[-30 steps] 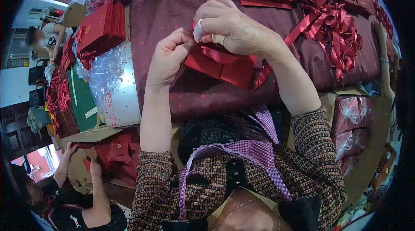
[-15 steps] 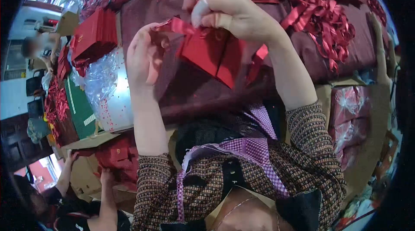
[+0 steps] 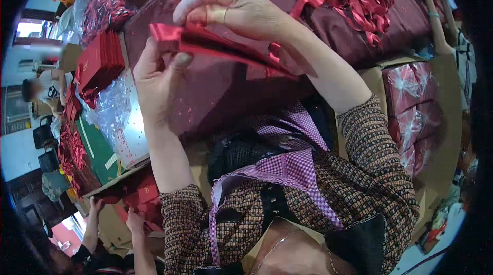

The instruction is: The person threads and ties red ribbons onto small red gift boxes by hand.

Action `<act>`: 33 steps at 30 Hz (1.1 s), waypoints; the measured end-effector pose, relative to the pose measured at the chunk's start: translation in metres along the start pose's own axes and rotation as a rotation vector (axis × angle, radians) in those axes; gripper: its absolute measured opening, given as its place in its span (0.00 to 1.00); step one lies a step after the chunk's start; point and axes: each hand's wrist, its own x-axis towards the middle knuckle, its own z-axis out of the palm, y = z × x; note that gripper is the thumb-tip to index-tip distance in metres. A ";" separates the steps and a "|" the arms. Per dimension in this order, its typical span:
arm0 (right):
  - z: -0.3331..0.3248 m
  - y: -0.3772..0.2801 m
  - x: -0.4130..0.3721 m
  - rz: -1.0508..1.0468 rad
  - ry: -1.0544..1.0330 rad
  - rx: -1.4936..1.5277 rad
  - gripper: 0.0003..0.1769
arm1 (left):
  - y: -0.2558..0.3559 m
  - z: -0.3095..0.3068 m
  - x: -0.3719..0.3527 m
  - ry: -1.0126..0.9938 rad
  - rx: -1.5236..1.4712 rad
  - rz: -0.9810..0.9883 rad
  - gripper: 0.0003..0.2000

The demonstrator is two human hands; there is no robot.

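A folded red paper piece (image 3: 239, 53), seen nearly edge-on, is held above the maroon-covered table. A shiny red ribbon (image 3: 165, 33) shows at its left end. My left hand (image 3: 159, 72) grips that end, with the thumb near the lower edge of the paper and the fingers behind the ribbon. Over the top edge, my right hand (image 3: 233, 7) has its thumb and fingers curled closely together, with a pale covering on one finger. What lies between those right fingertips is too small and blurred to tell. Another bit of ribbon (image 3: 275, 51) shows below my right wrist.
Loose red ribbons (image 3: 354, 2) lie heaped at the upper right. Stacked red paper pieces (image 3: 100, 64) stand at the left beside clear plastic wrap (image 3: 110, 103). A carton at the right holds wrapped red packs (image 3: 411, 105). Another person's hands (image 3: 135, 219) are at a box lower left.
My hands have moved left with the red paper piece, which has turned from showing its broad face to nearly edge-on. The whole view has shifted somewhat. The other person's hands moved slightly.
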 end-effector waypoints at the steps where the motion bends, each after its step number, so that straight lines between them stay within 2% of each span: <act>1: -0.001 -0.003 -0.006 0.105 0.130 0.137 0.12 | -0.006 -0.005 -0.001 0.035 -0.061 -0.022 0.15; 3: -0.017 -0.014 -0.023 0.315 0.226 -0.043 0.12 | -0.017 -0.024 0.003 0.074 -0.109 -0.071 0.13; 4: -0.020 -0.004 -0.036 0.252 0.301 -0.129 0.11 | -0.016 -0.025 0.004 0.143 -0.203 -0.150 0.11; 6: -0.034 -0.005 -0.063 0.279 0.166 -0.202 0.10 | -0.025 -0.036 0.005 0.230 -0.187 -0.270 0.12; 8: -0.037 -0.019 -0.082 0.266 -0.095 -0.317 0.09 | -0.034 -0.042 0.003 0.255 -0.197 -0.336 0.13; 9: -0.038 -0.029 -0.084 0.289 -0.260 -0.258 0.09 | -0.039 -0.045 0.001 0.249 -0.183 -0.359 0.13; 10: -0.034 -0.037 -0.094 0.341 -0.347 -0.378 0.11 | -0.038 -0.042 0.000 0.269 -0.185 -0.386 0.12; 12: -0.026 -0.038 -0.109 0.323 -0.389 -0.464 0.13 | -0.044 -0.043 0.000 0.240 -0.238 -0.376 0.12; 13: -0.021 -0.041 -0.108 0.270 -0.370 -0.544 0.11 | -0.043 -0.041 0.000 0.251 -0.230 -0.378 0.12; 16: -0.019 -0.035 -0.113 0.306 -0.295 -0.527 0.08 | -0.043 -0.043 0.000 0.235 -0.247 -0.393 0.12; 18: -0.015 -0.029 -0.111 0.249 -0.256 -0.555 0.09 | -0.043 -0.042 0.000 0.234 -0.243 -0.389 0.12; 24: 0.009 -0.025 -0.074 0.382 0.113 -0.183 0.07 | -0.030 -0.028 -0.002 0.244 -0.151 -0.391 0.12; 27: 0.029 -0.018 -0.046 0.294 0.127 -0.133 0.07 | -0.028 -0.020 -0.002 0.230 -0.071 -0.363 0.13; 29: 0.037 -0.012 -0.032 0.243 0.101 -0.166 0.07 | -0.016 -0.008 -0.004 0.265 -0.053 -0.310 0.10; 33: 0.045 0.003 -0.025 0.125 0.075 -0.382 0.10 | -0.010 -0.003 -0.006 0.273 0.039 -0.282 0.09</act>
